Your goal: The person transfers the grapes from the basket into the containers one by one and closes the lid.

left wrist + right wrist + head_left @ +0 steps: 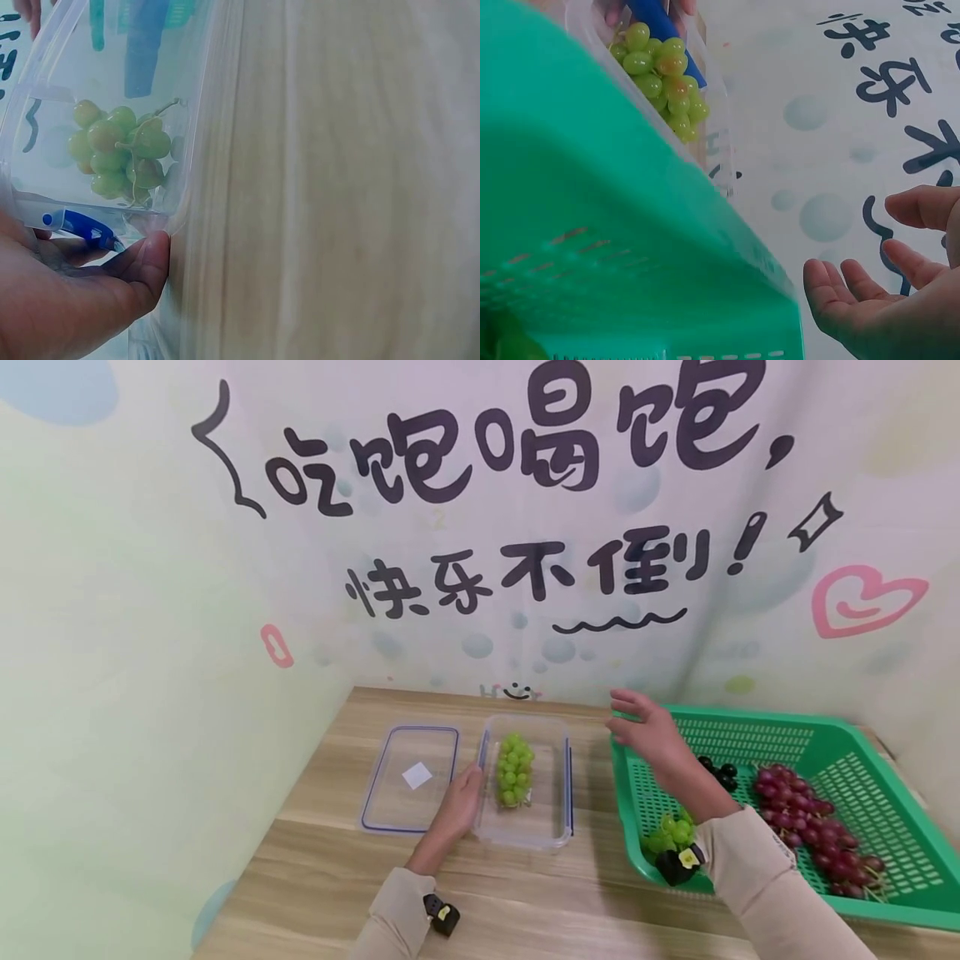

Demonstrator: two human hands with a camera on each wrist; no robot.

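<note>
A clear plastic container (pixel 555 810) with blue-edged sides stands on the table, a bunch of green grapes (pixel 514 772) lying inside it. My left hand (pixel 459 802) holds the container's left side, its bent fingers (pixel 154 259) against the outer wall below a blue latch (pixel 79 226). Raised over the far left corner of a green basket (pixel 795 722), my right hand (pixel 656 743) has its fingers spread and nothing in them. In the basket are more green grapes (pixel 671 835), red grapes (pixel 802 810) and black grapes (pixel 723 772), partly hidden by my right arm.
Left of the container lies its clear lid (pixel 386 793), with a blue seal and a white square label (pixel 417 775). A wall (pixel 450 652) with printed writing rises behind the wooden table (pixel 322 827). The basket's rim stands up at the right.
</note>
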